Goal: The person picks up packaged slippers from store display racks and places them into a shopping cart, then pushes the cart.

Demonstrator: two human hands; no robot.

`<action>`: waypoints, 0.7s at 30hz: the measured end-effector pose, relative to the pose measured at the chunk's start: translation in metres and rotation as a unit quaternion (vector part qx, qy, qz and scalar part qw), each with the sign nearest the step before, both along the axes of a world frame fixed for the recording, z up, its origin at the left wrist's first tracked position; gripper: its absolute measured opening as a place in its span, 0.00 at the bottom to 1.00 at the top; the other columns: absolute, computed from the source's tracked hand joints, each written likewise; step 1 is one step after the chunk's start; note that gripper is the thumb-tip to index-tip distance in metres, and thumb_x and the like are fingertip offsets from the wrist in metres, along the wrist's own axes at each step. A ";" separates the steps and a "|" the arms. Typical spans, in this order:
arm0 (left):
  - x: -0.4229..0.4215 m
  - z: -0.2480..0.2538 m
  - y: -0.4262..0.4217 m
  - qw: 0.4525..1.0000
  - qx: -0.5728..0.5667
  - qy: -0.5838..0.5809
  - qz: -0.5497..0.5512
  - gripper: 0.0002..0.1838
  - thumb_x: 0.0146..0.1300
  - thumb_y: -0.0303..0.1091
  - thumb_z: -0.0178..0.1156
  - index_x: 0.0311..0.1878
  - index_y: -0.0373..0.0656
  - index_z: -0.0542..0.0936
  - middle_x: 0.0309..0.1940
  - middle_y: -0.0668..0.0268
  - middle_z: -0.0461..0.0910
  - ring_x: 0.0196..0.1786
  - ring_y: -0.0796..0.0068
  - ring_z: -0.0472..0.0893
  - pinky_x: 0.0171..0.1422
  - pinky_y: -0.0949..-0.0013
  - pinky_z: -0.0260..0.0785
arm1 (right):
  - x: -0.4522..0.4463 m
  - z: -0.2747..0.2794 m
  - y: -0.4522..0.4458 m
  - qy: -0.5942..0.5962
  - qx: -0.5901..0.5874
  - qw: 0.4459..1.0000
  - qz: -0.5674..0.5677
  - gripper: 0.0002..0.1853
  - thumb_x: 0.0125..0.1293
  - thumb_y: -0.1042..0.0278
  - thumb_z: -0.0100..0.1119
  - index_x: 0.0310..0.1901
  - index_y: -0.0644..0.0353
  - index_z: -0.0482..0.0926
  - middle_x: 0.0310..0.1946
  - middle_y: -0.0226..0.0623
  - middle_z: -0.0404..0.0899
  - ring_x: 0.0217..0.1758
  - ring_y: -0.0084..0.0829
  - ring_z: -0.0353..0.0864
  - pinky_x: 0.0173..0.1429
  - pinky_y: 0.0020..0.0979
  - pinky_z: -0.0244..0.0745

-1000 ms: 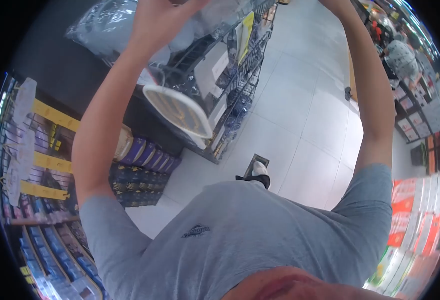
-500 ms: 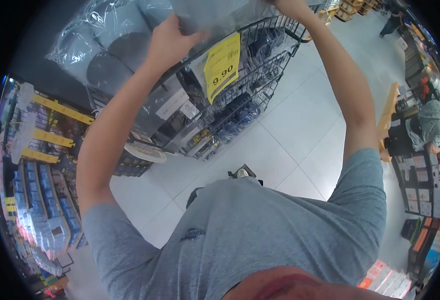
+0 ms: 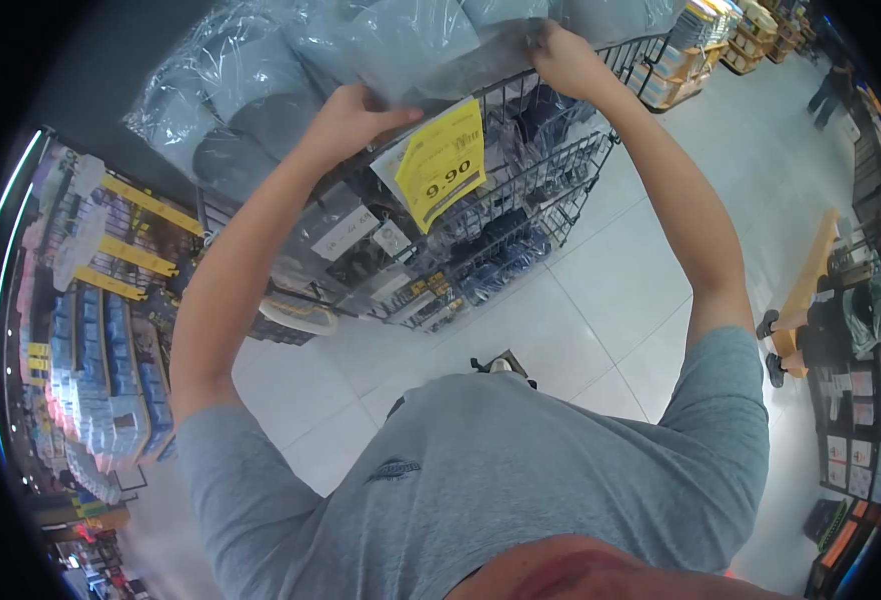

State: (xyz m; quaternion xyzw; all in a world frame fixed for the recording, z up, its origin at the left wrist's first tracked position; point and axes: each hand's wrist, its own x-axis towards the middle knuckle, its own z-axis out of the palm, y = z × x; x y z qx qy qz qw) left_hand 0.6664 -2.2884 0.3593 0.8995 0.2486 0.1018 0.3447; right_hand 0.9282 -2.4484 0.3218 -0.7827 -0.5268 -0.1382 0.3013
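Grey plastic-wrapped packages (image 3: 391, 45) lie in the top of a black wire rack (image 3: 551, 165). My left hand (image 3: 346, 125) is at the rack's front edge against the packages, its thumb and fingers apart. To the right, my right hand (image 3: 566, 60) has its fingers closed on the end of a dark grey wrapped package (image 3: 486, 60). Between and below the hands hangs a yellow price tag (image 3: 444, 170) reading 9.90. Wrapped dark items fill the lower levels of the rack.
Shelves with blue packs (image 3: 91, 345) and yellow strips (image 3: 139, 255) stand at the left. At the right are a person in dark clothes (image 3: 831, 320), a farther person (image 3: 833, 90) and display shelves (image 3: 861, 430). Pale floor tiles (image 3: 621, 310) run between them.
Both hands have come down onto the packages at the rack's front. My right hand has closed on a package's end. The view has turned, bringing the price tag and the people into sight.
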 end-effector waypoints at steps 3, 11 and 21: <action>-0.020 0.007 -0.012 0.990 0.115 -0.086 -0.015 0.37 0.48 0.51 0.71 0.52 0.28 0.76 0.43 0.52 0.81 0.46 0.65 0.80 0.49 0.66 0.72 | -0.035 0.015 -0.028 0.023 0.118 0.993 0.006 0.21 0.63 0.66 0.53 0.57 0.64 0.73 0.52 0.51 0.77 0.54 0.51 0.77 0.58 0.41 0.72; -0.001 0.103 -0.051 0.833 0.456 -0.313 0.029 0.37 0.48 0.43 0.72 0.59 0.36 0.71 0.61 0.44 0.68 0.66 0.49 0.67 0.71 0.58 0.56 | -0.048 0.145 -0.011 -0.221 0.308 0.922 0.074 0.33 0.57 0.55 0.63 0.60 0.70 0.68 0.59 0.58 0.70 0.64 0.53 0.67 0.67 0.40 0.63; 0.018 0.086 -0.044 0.851 0.452 -0.268 0.002 0.25 0.46 0.44 0.71 0.47 0.41 0.82 0.62 0.43 0.67 0.65 0.45 0.67 0.67 0.55 0.62 | -0.037 0.123 0.003 -0.135 0.129 0.981 0.050 0.36 0.58 0.45 0.61 0.60 0.65 0.67 0.55 0.58 0.72 0.55 0.56 0.74 0.58 0.45 0.71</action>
